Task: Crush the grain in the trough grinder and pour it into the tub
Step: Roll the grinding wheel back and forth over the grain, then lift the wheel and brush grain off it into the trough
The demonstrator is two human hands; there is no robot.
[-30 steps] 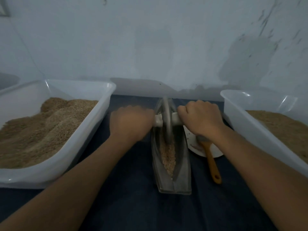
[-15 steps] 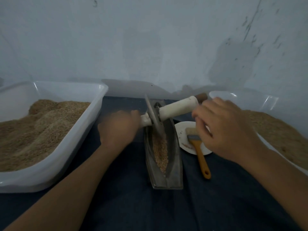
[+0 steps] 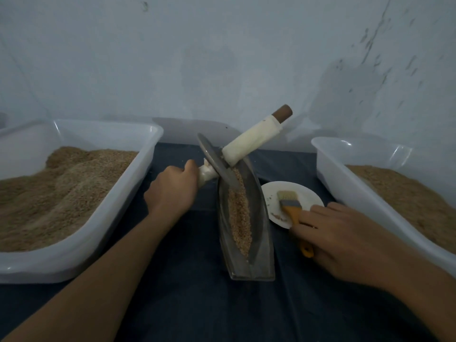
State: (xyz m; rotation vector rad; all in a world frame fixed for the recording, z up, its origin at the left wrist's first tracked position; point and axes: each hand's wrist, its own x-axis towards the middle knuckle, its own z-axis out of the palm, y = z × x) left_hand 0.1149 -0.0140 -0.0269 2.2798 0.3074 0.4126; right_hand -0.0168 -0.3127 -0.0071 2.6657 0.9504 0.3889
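A metal trough grinder (image 3: 262,255) stands on the dark cloth in the middle, with a strip of grain (image 3: 238,218) lying along its groove. The grinding wheel (image 3: 217,166) is tilted at the trough's far end, its cloth-wrapped right handle (image 3: 251,141) raised up and to the right. My left hand (image 3: 172,191) grips the wheel's left handle. My right hand (image 3: 345,238) is off the wheel and lies with straight fingers over the orange handle of a brush (image 3: 290,201), right of the trough.
A clear tub (image 3: 74,262) heaped with brown grain sits on the left, a second tub (image 3: 345,183) with grain on the right. The brush's bristles rest on a small white plate (image 3: 306,191) between trough and right tub. A pale wall stands close behind.
My right hand has let go of the wheel's right handle and dropped to the brush. My left hand has tilted the wheel, so its right handle rose.
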